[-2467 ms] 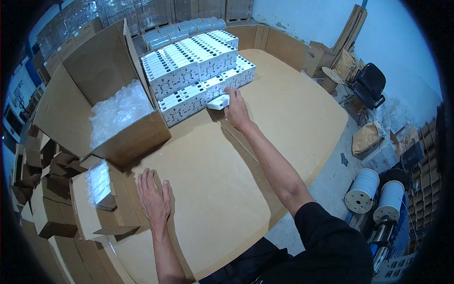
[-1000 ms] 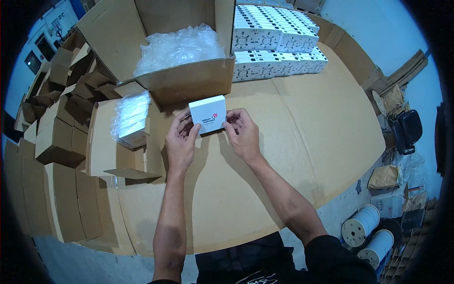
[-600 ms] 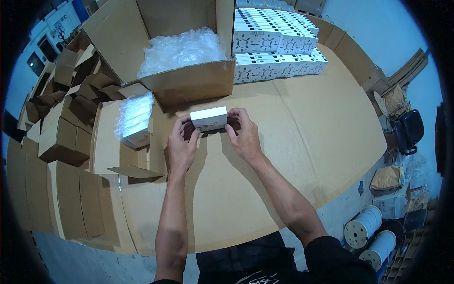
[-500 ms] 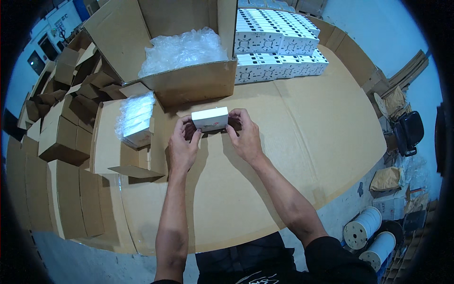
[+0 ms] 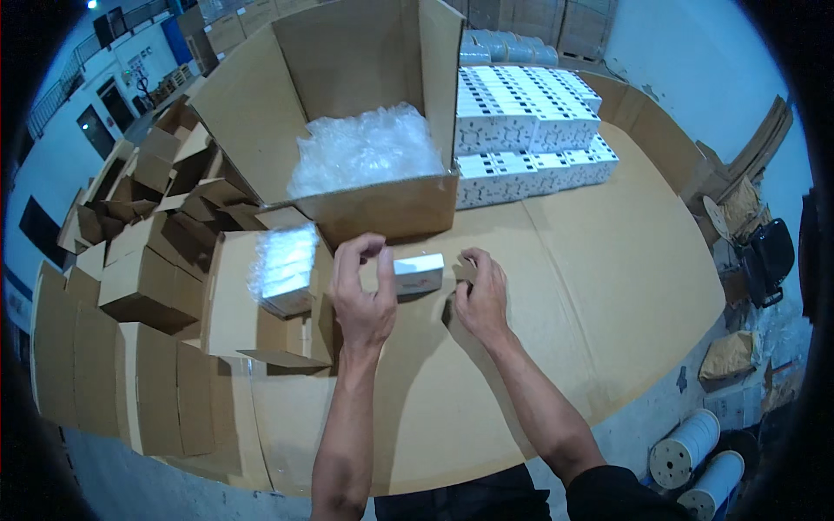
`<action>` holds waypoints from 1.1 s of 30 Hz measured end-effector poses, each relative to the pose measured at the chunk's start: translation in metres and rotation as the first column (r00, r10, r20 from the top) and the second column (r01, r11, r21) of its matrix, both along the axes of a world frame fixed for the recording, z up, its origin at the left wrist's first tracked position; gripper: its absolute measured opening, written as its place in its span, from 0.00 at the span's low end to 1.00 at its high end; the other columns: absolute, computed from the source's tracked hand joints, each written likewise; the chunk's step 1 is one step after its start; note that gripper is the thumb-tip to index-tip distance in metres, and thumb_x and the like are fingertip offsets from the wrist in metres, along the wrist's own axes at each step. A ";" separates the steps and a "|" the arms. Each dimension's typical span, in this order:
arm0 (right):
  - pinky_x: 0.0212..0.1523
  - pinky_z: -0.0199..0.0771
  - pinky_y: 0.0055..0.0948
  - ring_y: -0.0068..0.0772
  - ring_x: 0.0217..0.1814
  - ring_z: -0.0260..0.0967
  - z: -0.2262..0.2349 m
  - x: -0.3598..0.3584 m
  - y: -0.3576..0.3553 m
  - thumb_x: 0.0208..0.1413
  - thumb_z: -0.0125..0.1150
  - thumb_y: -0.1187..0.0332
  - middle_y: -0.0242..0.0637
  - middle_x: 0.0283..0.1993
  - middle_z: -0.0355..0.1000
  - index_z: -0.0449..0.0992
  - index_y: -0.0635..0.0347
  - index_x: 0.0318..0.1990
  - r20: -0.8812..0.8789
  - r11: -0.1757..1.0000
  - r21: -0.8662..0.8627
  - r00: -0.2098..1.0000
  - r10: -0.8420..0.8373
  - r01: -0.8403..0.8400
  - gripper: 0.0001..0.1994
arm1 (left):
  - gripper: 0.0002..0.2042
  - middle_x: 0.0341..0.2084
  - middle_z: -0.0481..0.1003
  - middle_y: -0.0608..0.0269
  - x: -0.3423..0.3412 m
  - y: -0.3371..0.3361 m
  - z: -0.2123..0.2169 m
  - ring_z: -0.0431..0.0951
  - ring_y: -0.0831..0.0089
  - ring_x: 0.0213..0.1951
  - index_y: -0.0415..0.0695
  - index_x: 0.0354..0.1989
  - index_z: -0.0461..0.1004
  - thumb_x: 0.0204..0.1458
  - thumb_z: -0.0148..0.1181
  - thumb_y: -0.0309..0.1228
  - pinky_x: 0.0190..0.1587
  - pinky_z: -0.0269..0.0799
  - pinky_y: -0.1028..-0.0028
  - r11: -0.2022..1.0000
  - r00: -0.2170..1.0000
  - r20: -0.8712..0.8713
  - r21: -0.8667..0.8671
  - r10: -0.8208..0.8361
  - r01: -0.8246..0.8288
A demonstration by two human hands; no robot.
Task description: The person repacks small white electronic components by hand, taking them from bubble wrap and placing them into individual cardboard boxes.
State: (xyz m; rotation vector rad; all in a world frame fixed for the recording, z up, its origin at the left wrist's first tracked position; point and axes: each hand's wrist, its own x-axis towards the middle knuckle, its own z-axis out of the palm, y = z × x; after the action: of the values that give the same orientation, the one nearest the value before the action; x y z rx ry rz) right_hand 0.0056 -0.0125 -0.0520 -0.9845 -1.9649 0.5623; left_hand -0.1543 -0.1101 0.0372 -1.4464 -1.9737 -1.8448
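A small white box (image 5: 419,276) stands on the cardboard-covered table in front of me, its left end partly hidden by my left hand. My left hand (image 5: 363,291) is raised at that end, thumb and curled fingers apart, with nothing seen in it. Off the box's right end, my right hand (image 5: 483,300) hovers with thumb and forefinger apart, and a gap shows between it and the box. Left of my left hand, an open carton (image 5: 230,295) holds a row of white boxes in bubble wrap (image 5: 287,269).
Behind stands a large open carton (image 5: 382,208) with clear bubble wrap (image 5: 369,148) inside. Stacked white printed boxes (image 5: 530,135) fill the back right. Several empty cartons (image 5: 148,269) crowd the left. Cable spools (image 5: 686,447) lie on the floor at the lower right.
Both hands have let go of the white box and moved apart from it; the left has lifted. The whole view has shifted, so everything sits lower and further right.
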 end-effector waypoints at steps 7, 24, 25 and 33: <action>0.66 0.56 0.51 0.52 0.59 0.66 0.007 0.004 0.001 0.44 0.56 0.79 0.48 0.52 0.71 0.67 0.65 0.54 0.077 0.999 0.012 0.997 -0.032 0.031 0.24 | 0.06 0.33 0.83 0.56 -0.076 0.103 0.081 0.82 0.68 0.37 0.38 0.41 0.80 0.56 0.63 0.24 0.43 0.77 0.69 0.997 0.986 -0.169 -0.073 -0.004 -0.009; 0.65 0.55 0.49 0.46 0.58 0.66 0.013 0.001 0.003 0.44 0.57 0.76 0.43 0.48 0.70 0.69 0.61 0.49 0.090 0.999 0.014 0.995 -0.031 0.030 0.20 | 0.10 0.37 0.82 0.46 -0.174 0.229 0.047 0.82 0.48 0.43 0.44 0.37 0.84 0.45 0.72 0.31 0.48 0.79 0.58 0.604 0.820 -0.411 -0.790 -0.398 -0.103; 0.65 0.55 0.49 0.46 0.58 0.66 0.012 0.003 0.004 0.44 0.57 0.75 0.43 0.48 0.70 0.69 0.61 0.49 0.094 0.999 0.014 0.995 -0.031 0.030 0.20 | 0.10 0.37 0.82 0.46 -0.174 0.228 0.052 0.82 0.48 0.43 0.44 0.37 0.84 0.45 0.72 0.31 0.48 0.79 0.58 0.603 0.819 -0.413 -0.791 -0.398 -0.105; 0.67 0.53 0.50 0.45 0.58 0.65 0.012 0.002 0.001 0.45 0.58 0.75 0.43 0.47 0.69 0.69 0.60 0.48 0.070 1.000 0.005 0.997 -0.016 0.015 0.19 | 0.11 0.28 0.82 0.49 -0.185 0.200 0.106 0.83 0.57 0.34 0.36 0.34 0.79 0.52 0.70 0.32 0.41 0.77 0.61 0.770 0.889 -0.333 -0.637 -0.313 0.033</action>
State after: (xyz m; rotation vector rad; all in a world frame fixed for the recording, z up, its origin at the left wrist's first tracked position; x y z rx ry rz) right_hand 0.0072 -0.0115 -0.0403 -1.0279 -2.0178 0.5205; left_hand -0.3389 0.0902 0.1431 -2.0422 -2.3562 -0.7824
